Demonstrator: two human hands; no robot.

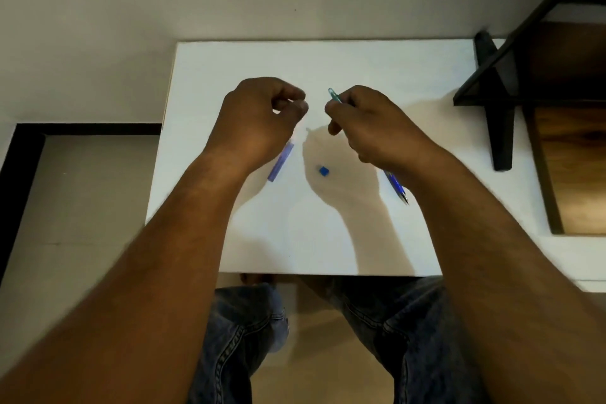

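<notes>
We lean over a white worktop [328, 59]. Above its middle, our left hand [259, 121] has its fingers curled, thumb meeting forefinger; we cannot tell whether it pinches anything. Just beside it, our right hand [367, 128] grips a slim teal pen part [334, 96]. A blue pen [397, 188] lies toward the right edge, a blue tube [280, 162] lies under the left hand, and a small blue piece [324, 170] sits between them.

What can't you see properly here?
Head view throughout:
What the left hand pinches, if anything: hidden by its curled fingers and blur.
Teal pen part: mostly inside the right hand.
Blue pen: upper end under the right wrist.
Blue tube: top behind the left hand.
Small blue piece: too small to identify.
</notes>
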